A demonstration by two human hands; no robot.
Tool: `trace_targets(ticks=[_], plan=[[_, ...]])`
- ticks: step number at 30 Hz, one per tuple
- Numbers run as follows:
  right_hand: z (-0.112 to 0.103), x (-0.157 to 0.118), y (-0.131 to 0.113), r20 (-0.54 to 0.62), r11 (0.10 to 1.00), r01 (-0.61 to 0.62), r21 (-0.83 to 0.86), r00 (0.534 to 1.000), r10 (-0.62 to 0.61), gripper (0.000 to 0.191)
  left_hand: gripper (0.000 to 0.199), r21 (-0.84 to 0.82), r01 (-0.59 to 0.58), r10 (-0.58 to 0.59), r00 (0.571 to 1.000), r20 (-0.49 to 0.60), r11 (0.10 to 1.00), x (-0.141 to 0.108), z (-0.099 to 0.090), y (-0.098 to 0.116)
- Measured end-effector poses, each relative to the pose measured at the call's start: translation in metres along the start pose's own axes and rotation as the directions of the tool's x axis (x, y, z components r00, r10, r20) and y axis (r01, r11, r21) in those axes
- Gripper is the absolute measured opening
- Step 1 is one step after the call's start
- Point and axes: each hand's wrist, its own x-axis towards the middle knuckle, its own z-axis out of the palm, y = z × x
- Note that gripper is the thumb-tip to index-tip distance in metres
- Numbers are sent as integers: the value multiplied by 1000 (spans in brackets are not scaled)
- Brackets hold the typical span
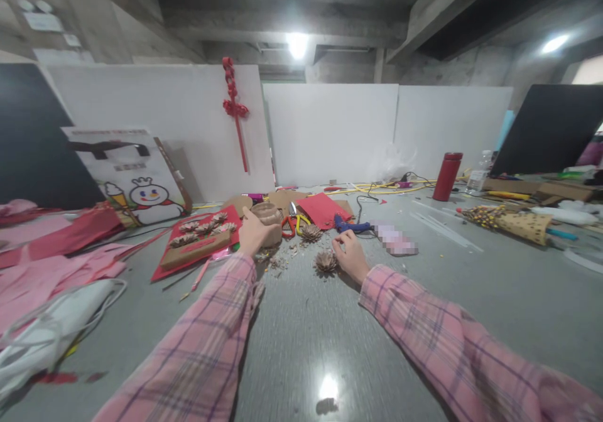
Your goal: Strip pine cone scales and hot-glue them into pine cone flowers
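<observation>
My left hand (257,232) reaches forward, its fingers closed around the near side of a brown round bowl-like container (266,213); part of its rim is hidden by the hand. My right hand (351,257) is low over the table with fingers curled, its fingertips at the right edge of an opened pine cone (325,262). A second pine cone (310,233) lies just behind. Pliers with red and yellow handles (301,223) rest between the container and a red paper sheet (323,210). Beyond my right hand lies a blue glue gun (353,226).
Several pine cone pieces (205,227) lie on a red bag at left. Brown crumbs (273,262) are scattered near the container. A white power strip (61,321) and pink paper (61,271) are far left. A red flask (447,177) and a wrapped bouquet (513,222) stand or lie right.
</observation>
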Motion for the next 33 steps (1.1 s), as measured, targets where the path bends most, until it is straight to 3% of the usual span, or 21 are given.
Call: trace_targets(ticks=[4,7,9,12,14,16,19,21,24,28,33], plan=[[-2,-1,-3,9,1000,21,-3,1000,-21,18,97,38,-63,65,997,-52,997,-4,-8,6],[-2,-5,-8,9,999,46,-7,999,-46,17,94,-39,-298,296,954,-48,954,-3,-21,18],[-3,-5,-12,3,997,83,-7,997,-83,16,99,-131,-436,435,900,-37,890,-3,-29,28],[-11,8,-24,-32,988,151,-21,988,-152,16,104,-248,-609,627,779,-6,753,-6,-35,44],[-25,28,-38,-72,981,190,-40,979,-193,17,104,-255,-684,715,698,45,683,-11,-36,53],[-44,52,-56,-72,972,228,-50,970,-231,17,101,-205,-732,757,646,97,650,-16,-33,60],[-72,81,-87,61,960,281,-3,958,-280,18,100,-182,-793,814,568,125,581,-23,-28,64],[-83,90,-101,233,950,312,6,923,-305,18,99,-185,-818,838,527,139,545,-25,-23,63],[-82,91,-108,405,916,382,-121,862,-306,21,98,-158,-821,834,524,175,549,-28,-16,61],[-65,86,-95,573,813,485,-321,783,-241,24,100,-103,-815,812,540,220,570,-32,-9,61],[-53,82,-86,647,755,521,-398,743,-172,23,100,-60,-813,799,552,239,579,-34,-6,62]])
